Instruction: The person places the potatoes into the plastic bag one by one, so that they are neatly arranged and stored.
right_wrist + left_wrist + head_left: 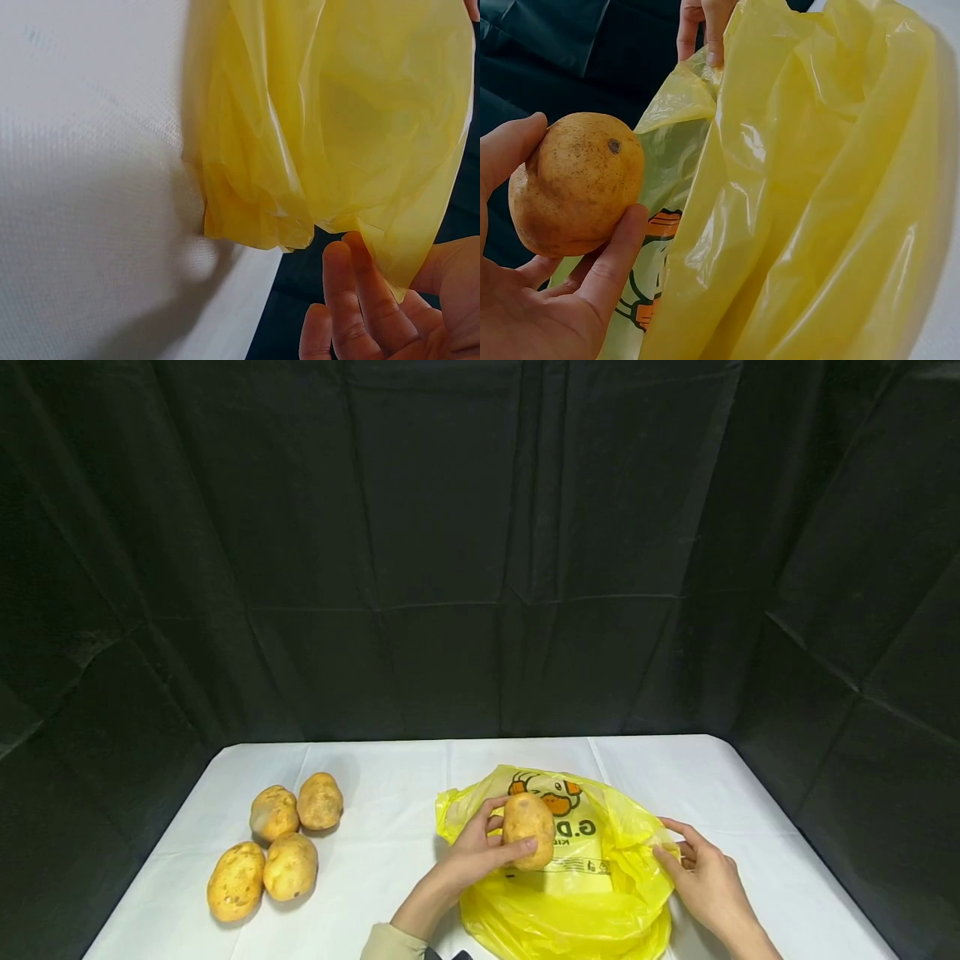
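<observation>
In the head view my left hand (480, 852) grips a potato (529, 832) at the mouth of a yellow plastic bag (562, 918) with a printed duck face. The left wrist view has the potato (577, 184) between the thumb and fingers of my left hand (562, 300), beside the bag (817, 180). My right hand (708, 881) pinches the bag's right edge. In the right wrist view, the thumb of my right hand (397, 307) is partly behind the yellow film (375, 135).
Several potatoes lie grouped at the left of the white table (375, 827), among them one at the back (320, 801) and one nearer the front (236, 882). Black cloth (450, 560) hangs behind the table and on both sides.
</observation>
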`<state>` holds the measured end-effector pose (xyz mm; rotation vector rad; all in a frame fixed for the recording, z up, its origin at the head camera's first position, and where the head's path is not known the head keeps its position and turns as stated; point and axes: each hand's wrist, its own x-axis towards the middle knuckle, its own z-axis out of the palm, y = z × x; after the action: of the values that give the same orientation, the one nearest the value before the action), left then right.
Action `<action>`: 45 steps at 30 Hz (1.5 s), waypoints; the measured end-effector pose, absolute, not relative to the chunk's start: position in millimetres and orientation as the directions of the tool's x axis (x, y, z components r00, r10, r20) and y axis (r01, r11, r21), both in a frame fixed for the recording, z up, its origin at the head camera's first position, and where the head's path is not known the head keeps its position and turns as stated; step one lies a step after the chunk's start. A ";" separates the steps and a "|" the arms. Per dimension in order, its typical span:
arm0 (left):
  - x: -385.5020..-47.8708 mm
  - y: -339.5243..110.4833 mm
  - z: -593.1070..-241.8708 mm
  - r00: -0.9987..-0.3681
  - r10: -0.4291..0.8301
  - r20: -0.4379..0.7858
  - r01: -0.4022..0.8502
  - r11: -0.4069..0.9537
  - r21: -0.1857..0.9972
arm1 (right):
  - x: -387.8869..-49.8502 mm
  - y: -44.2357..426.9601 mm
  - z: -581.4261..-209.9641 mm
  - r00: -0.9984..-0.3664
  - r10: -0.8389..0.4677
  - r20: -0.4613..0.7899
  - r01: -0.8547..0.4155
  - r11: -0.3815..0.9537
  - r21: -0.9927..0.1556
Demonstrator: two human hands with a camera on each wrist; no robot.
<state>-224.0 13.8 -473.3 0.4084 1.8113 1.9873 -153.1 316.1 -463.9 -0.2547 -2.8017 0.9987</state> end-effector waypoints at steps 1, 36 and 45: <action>-224.0 14.3 -473.1 -0.869 0.491 -0.066 -0.112 -0.065 0.992 | -153.0 316.1 -463.9 -0.973 0.211 0.090 0.106 0.762 -0.639; -239.4 45.3 -482.2 -0.848 0.519 -0.107 -0.075 0.082 0.994 | -153.0 317.3 -466.8 -0.976 0.210 0.062 0.121 0.754 -0.646; -241.7 51.9 -487.2 -0.837 0.536 -0.109 -0.092 0.058 0.994 | -153.8 315.2 -467.6 -0.975 0.210 0.071 0.117 0.758 -0.642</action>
<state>-241.7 51.9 -487.2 0.4421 1.8881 1.8300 -153.8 315.2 -467.6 -0.2632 -2.8144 1.0139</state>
